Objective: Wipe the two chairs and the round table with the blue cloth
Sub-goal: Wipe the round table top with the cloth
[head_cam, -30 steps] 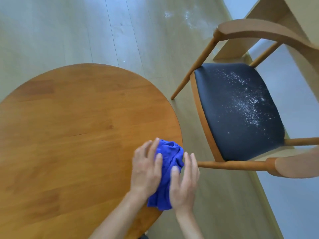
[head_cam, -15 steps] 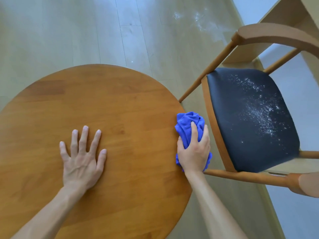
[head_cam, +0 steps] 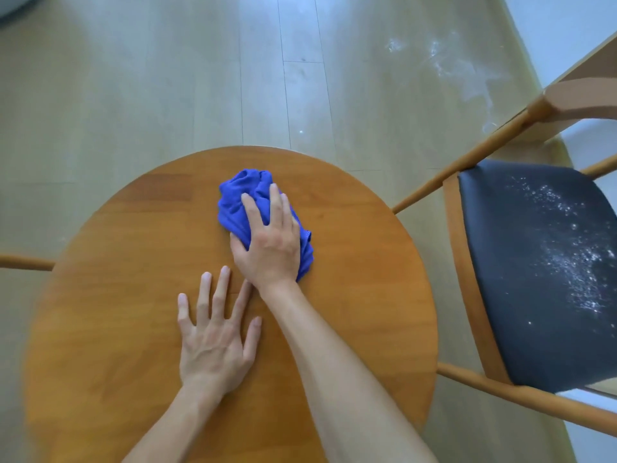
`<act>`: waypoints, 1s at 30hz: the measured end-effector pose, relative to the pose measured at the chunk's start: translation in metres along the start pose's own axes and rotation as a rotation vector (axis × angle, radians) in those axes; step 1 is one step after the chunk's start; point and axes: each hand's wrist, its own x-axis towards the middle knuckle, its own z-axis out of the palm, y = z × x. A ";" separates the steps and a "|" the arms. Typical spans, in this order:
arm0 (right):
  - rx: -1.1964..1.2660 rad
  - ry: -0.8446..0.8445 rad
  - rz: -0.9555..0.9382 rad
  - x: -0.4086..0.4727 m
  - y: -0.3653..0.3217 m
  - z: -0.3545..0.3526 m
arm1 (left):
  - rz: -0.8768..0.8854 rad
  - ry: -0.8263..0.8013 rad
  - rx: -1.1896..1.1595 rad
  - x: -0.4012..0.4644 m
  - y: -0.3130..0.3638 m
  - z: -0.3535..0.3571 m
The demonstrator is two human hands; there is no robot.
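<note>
— Where's the blue cloth point(head_cam: 257, 208)?

— Bunched under my right hand point(head_cam: 268, 243), fingers curled over it, mid-surface point(head_cam: 350, 295); left hand point(head_cam: 215, 340) lies spread flat.

— Risk?

— The wad could skip patches; the chair seat point(head_cam: 534, 269) remains powder-speckled.

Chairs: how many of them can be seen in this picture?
2, perhaps. One chair, its dark seat dusted with white specks, stands right of the round table. A wooden bar at the table's left edge may belong to a second, otherwise hidden.
</note>
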 end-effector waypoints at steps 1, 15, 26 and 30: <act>0.037 -0.032 -0.081 -0.002 0.005 -0.004 | 0.000 -0.004 -0.001 0.000 0.000 0.000; -0.209 0.270 0.453 -0.047 0.138 -0.085 | -0.011 -0.035 -0.038 0.000 0.001 -0.005; -0.165 -0.020 0.173 -0.194 0.033 -0.057 | -0.010 -0.135 -0.201 -0.001 -0.002 -0.022; -0.029 -0.086 0.223 -0.233 0.009 -0.073 | -0.057 -0.215 -0.346 0.003 -0.009 -0.033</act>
